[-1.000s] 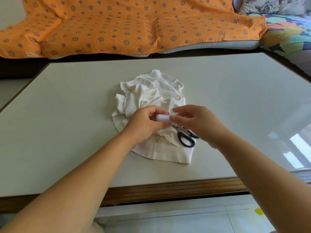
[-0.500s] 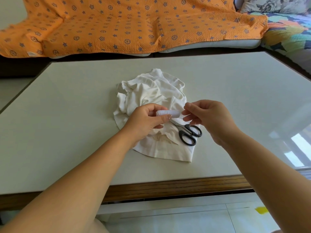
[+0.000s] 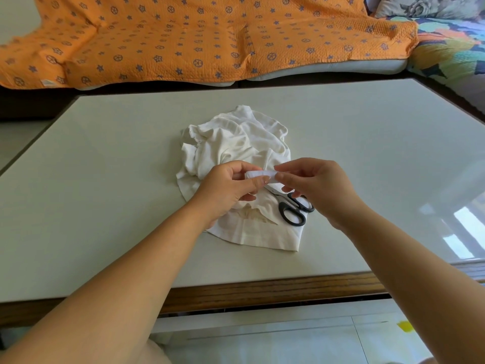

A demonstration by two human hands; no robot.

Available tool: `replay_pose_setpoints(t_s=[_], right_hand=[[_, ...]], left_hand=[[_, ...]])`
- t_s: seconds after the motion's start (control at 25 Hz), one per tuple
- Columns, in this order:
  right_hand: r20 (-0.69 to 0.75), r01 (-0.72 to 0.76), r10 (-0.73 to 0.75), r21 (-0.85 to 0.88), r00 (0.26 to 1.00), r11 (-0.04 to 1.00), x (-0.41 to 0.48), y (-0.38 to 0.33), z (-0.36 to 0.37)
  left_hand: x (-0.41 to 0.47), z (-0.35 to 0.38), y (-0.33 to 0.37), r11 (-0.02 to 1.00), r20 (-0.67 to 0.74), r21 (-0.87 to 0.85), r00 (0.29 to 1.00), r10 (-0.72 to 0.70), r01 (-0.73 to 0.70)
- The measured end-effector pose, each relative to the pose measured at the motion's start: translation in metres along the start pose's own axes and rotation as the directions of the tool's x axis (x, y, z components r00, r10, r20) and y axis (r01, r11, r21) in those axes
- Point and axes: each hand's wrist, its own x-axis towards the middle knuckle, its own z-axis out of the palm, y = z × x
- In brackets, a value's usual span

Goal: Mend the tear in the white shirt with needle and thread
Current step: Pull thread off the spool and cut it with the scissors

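Your right hand (image 3: 320, 187) has closed back in since half a second ago, so the gap it had opened beside the thread spool (image 3: 258, 174) is gone.

From the left: your left hand (image 3: 228, 187) grips the spool's left half between thumb and curled fingers, holding it just above the crumpled white shirt (image 3: 236, 143). The spool's long axis runs level from one hand to the other. At its right end, your right thumb and forefinger pinch the tip. Whether they hold a thread end, I cannot tell: no strand or needle shows.

So the hands are together, joined by the spool. Any draw of thread would likely go rightward along that axis. Scissors (image 3: 294, 208) lie on the shirt just under your right hand.
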Motion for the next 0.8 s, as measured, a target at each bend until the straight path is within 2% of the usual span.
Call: replay_pose_setpoints(t_s=[0.2,0.4,0.52,0.6,0.68,0.8], right_hand=[[-0.079,-0.027,0.026,0.000,0.997,1.000,0.002,0.002,0.001],[-0.085,-0.079,0.093,0.154,0.992,0.985,0.004,-0.001,-0.001],[0.118,-0.154,0.128,0.244,0.985,0.957,0.003,-0.002,-0.001],[0.240,-0.178,0.133,0.178,0.962,0.968,0.000,-0.001,0.005],[0.194,-0.172,0.149,0.111,0.970,0.979,-0.001,0.002,0.013],[0.116,-0.174,0.161,0.113,0.980,0.978,-0.001,0.005,0.018]], left_hand=[[0.000,0.000,0.001,0.997,0.048,-0.075,0.999,-0.023,0.026],[0.002,-0.001,0.003,0.976,0.073,-0.199,0.994,-0.080,0.093],[0.001,0.001,0.005,0.935,0.092,-0.322,0.988,-0.126,0.150],[0.000,0.004,0.007,0.909,0.096,-0.382,0.986,-0.140,0.166],[0.000,0.007,0.008,0.889,0.093,-0.424,0.985,-0.147,0.172],[0.001,0.010,0.006,0.892,0.068,-0.419,0.985,-0.158,0.172]])
